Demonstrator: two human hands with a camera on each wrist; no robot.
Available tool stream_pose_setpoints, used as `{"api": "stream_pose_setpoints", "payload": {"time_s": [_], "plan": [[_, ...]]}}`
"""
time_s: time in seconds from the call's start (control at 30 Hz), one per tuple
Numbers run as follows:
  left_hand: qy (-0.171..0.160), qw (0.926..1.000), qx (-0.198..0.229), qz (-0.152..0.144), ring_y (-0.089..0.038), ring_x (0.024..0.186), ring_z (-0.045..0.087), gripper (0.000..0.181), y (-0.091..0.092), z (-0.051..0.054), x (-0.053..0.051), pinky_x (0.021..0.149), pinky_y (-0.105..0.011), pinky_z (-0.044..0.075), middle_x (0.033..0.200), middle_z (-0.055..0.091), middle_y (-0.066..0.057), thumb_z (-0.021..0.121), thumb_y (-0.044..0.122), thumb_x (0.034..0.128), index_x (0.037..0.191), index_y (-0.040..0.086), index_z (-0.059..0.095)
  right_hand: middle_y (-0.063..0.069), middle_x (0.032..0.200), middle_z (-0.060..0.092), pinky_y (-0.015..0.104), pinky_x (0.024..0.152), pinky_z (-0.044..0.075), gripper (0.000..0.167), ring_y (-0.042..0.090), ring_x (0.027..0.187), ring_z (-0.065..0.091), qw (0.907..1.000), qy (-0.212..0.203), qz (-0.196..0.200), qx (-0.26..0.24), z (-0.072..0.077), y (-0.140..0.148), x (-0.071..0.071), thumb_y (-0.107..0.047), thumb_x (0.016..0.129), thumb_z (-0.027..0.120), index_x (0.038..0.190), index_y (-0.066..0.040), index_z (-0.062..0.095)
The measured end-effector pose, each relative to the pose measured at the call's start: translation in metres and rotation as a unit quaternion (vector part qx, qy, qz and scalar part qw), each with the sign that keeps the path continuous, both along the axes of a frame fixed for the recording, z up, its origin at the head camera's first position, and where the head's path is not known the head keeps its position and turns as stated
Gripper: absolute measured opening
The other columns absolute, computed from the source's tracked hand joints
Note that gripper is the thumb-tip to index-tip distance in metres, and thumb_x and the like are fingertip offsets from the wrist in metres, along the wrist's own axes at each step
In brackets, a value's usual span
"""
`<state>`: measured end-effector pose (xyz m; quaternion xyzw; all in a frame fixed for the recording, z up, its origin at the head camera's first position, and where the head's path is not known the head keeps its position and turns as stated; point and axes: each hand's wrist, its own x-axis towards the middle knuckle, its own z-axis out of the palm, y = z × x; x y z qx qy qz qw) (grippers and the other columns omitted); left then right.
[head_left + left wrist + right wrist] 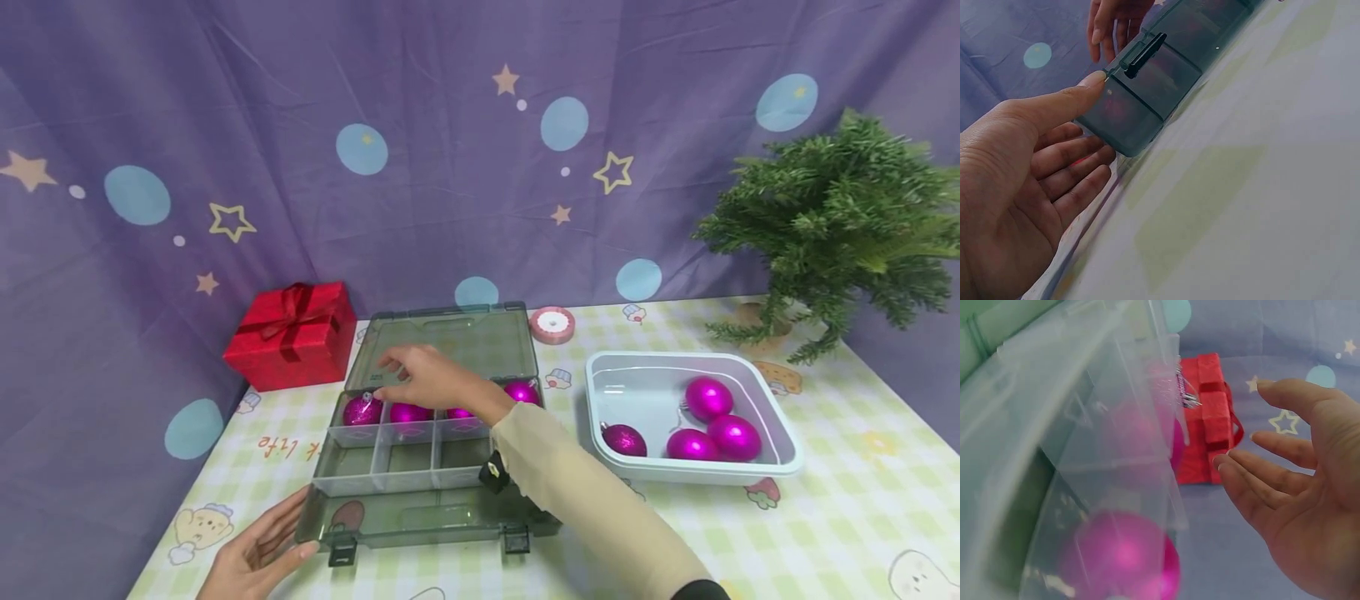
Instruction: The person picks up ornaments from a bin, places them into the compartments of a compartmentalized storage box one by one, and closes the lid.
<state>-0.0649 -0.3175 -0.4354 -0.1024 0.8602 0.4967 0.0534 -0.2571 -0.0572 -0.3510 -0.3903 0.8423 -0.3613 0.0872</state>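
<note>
A grey see-through divided storage box (405, 500) lies with its lid laid back behind it. Its back row holds a glittery magenta bauble (363, 410) at the left and shiny magenta baubles (521, 392) to the right. The left hand (258, 546) holds the box's front left corner, thumb on the front edge and fingers along the side, as the left wrist view also shows. Above the back row hovers the right hand (427, 375), close to the glittery bauble. Its fingers (1272, 469) are loosely bent and hold nothing. The right forearm hides part of the box's right side.
To the right a white tub (600, 383) holds several magenta baubles (708, 399). Behind it stands a small artificial tree (847, 217). A pink ribbon roll (552, 325) lies by the lid, and a red gift box (292, 337) sits at the back left.
</note>
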Motion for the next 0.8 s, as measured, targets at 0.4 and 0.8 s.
{"api": "stream_pose_setpoints", "payload": {"time_s": [0.4, 0.8], "plan": [[-0.003, 1.0000, 0.005, 0.000, 0.016, 0.114, 0.047, 0.085, -0.001, -0.002, -0.002, 0.094, -0.011, 0.047, 0.156, 0.047, -0.016, 0.081, 0.047, 0.0900, 0.157, 0.009, 0.044, 0.010, 0.139, 0.063, 0.029, 0.099, 0.054, 0.046, 0.023, 0.119, 0.063, 0.9983, 0.054, -0.013, 0.019, 0.019, 0.053, 0.001, -0.026, 0.101, 0.070, 0.140, -0.004, 0.060], [-0.008, 0.9999, 0.008, 0.004, 0.018, 0.111, 0.047, 0.086, -0.001, -0.002, -0.002, 0.094, -0.011, 0.047, 0.156, 0.046, -0.016, 0.081, 0.047, 0.0900, 0.158, 0.010, 0.043, 0.015, 0.134, 0.065, 0.043, 0.100, 0.055, 0.047, 0.030, 0.116, 0.064, 0.9968, 0.045, -0.060, -0.030, 0.021, 0.134, 0.010, -0.022, 0.099, 0.074, 0.138, 0.002, 0.061]]}}
